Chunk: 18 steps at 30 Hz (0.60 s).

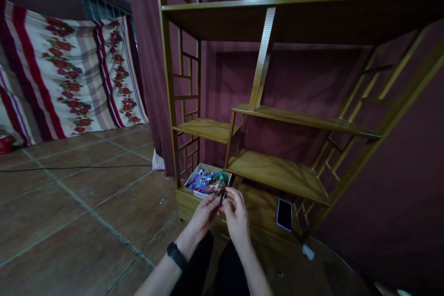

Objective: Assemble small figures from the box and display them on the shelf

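Observation:
My left hand (204, 218) and my right hand (236, 215) meet just in front of a wooden shelf unit (277, 171). Together their fingertips pinch a small dark wrapped piece (222, 195), too small to name surely. Directly behind the hands, a white box (190, 181) filled with blue, red and green wrapped sweets (208, 181) sits on the lowest left shelf. A black band is on my left wrist.
A dark phone (285, 214) lies on the bottom shelf board to the right of my hands. A floral striped cloth (69, 78) hangs at the far left over a tiled floor (69, 203), which a black cable (69, 167) crosses. Maroon curtain (312, 83) behind the shelves.

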Tool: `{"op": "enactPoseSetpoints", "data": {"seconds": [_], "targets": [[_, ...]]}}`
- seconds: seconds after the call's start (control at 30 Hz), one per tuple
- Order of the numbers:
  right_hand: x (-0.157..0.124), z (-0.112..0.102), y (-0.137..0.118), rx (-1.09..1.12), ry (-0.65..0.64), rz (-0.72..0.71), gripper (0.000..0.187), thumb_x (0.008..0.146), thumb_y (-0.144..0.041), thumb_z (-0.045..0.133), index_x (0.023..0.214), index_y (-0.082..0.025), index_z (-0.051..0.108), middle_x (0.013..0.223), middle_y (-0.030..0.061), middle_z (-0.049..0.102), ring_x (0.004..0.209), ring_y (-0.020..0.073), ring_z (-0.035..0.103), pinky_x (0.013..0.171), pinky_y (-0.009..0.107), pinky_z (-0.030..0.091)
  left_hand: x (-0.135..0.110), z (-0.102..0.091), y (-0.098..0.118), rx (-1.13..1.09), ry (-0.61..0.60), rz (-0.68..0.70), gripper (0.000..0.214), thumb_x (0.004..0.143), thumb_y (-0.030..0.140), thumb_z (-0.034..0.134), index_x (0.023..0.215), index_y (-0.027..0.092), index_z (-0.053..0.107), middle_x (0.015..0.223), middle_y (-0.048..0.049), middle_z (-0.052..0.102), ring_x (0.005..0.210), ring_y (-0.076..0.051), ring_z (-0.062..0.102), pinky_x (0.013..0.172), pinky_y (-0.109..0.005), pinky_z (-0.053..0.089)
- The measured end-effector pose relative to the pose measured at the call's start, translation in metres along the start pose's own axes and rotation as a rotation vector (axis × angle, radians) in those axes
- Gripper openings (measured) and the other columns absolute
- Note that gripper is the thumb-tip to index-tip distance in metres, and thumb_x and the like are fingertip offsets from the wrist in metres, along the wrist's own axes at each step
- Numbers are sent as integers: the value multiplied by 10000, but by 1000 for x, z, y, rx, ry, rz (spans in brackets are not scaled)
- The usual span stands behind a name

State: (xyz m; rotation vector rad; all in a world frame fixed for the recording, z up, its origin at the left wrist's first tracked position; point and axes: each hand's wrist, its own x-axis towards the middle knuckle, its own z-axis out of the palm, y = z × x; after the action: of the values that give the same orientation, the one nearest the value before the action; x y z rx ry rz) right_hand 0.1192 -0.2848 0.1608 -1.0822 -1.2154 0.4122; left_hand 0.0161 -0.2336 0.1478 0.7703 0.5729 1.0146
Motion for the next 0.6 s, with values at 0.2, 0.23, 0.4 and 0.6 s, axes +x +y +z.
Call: {"op": "enactPoseSetpoints", "data": {"seconds": [0.2, 0.23, 0.4, 0.6], "targets": [[7, -15, 6, 104, -10, 42, 428, 790, -303, 555, 1212, -237, 518, 1089, 68, 636, 924, 194, 628, 806, 331, 522, -3, 12, 19, 327, 205, 298, 397, 604, 305, 742, 932, 142, 591, 667, -17, 662, 576, -122, 590, 505, -198, 381], [8, -17, 7, 108, -10, 44, 447, 780, -307, 569, 1218, -235, 512, 1081, 66, 641, 911, 194, 632, 800, 328, 522, -4, 15, 20, 369, 231, 339, 401, 606, 318, 736, 933, 144, 581, 656, -11, 655, 573, -126, 589, 501, -202, 378], [13, -25, 9, 112, 13, 63, 475, 746, -336, 614, 1199, -228, 517, 1012, 50, 668, 856, 192, 645, 768, 314, 526, -5, 29, 22, 605, 266, 527, 373, 686, 336, 666, 998, 165, 553, 727, -14, 648, 647, -146, 599, 581, -238, 432], [25, -24, 13, 88, 82, 105, 466, 747, -369, 612, 1181, -222, 528, 972, 46, 679, 832, 193, 645, 746, 308, 525, -3, 37, 27, 1022, 301, 704, 299, 815, 335, 531, 1088, 213, 534, 932, -47, 647, 829, -178, 618, 738, -290, 468]]}}
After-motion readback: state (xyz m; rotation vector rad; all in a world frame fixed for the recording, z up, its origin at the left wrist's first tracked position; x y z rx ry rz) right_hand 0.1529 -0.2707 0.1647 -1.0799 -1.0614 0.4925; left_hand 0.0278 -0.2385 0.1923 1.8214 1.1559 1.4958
